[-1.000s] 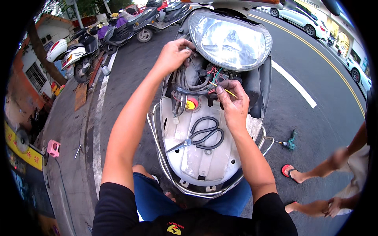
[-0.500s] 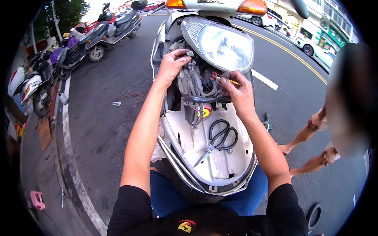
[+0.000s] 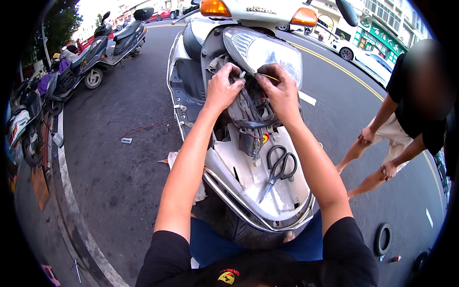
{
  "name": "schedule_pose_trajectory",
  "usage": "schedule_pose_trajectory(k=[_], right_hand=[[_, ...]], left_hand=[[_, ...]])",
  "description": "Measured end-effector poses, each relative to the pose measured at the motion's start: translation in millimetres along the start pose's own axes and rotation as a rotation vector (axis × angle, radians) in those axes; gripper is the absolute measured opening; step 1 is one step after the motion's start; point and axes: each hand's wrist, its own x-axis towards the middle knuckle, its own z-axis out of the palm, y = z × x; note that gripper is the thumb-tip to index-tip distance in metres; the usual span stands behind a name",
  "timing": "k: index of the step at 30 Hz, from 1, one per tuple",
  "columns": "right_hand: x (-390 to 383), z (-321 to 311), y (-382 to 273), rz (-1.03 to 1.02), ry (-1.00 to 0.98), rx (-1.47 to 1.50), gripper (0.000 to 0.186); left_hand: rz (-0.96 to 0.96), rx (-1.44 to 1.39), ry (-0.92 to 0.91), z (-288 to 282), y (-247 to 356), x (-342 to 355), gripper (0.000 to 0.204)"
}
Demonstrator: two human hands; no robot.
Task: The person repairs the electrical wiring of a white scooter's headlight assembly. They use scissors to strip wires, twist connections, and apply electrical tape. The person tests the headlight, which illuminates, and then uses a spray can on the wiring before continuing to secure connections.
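Though close together, connector (image 3: 242,74) and yellow wire (image 3: 271,77) in separate hands (image 3: 223,90) (image 3: 282,92)

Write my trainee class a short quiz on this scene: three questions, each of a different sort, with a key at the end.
1. Multiple choice: what lies on the white panel?
A) a hammer
B) black-handled scissors
C) a helmet

2. True or false: the right hand pinches a yellow wire.

3. Short answer: what do the fingertips of the left hand hold?

Key: 1. B. 2. True. 3. What looks like a small pale connector.
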Motion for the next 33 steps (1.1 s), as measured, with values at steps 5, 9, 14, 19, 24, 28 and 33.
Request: schedule_pose_trajectory(k=[5,9,14,19,24,28,33], right_hand=[[-4.3,16.4,12.3,0.059,0.032,0.131,0.019],[-6.8,21.0,20.2,0.069,0.078,0.135,0.018],[-4.4,26.9,20.0,0.064,0.069,0.174,0.016],[-4.5,28.1,20.0,0.001,0.053,0.07,0.014],[-1.9,28.8,21.4,-0.055,0.028,-0.077,0.015],[-1.9,29.0,14.0,-0.049,0.028,-0.074,0.014],[-1.9,28.4,18.2,-0.083,0.03,-0.072,0.013]], left_hand=[[-0.032,-0.213,-0.149,-12.7,-15.1,4.2,0.037],[-0.2,-0.47,-0.25,-12.6,-18.2,7.2,0.024],[-0.225,-0.388,-0.257,-15.9,-8.2,6.3,0.022],[-0.241,-0.434,-0.257,-16.2,-5.7,3.1,0.022],[-0.23,-0.435,-0.264,-15.1,-8.5,3.8,0.021],[-0.133,-0.434,-0.276,-19.6,-11.3,6.4,0.026],[-0.234,-0.414,-0.372,-32.7,0.9,19.3,0.026]])
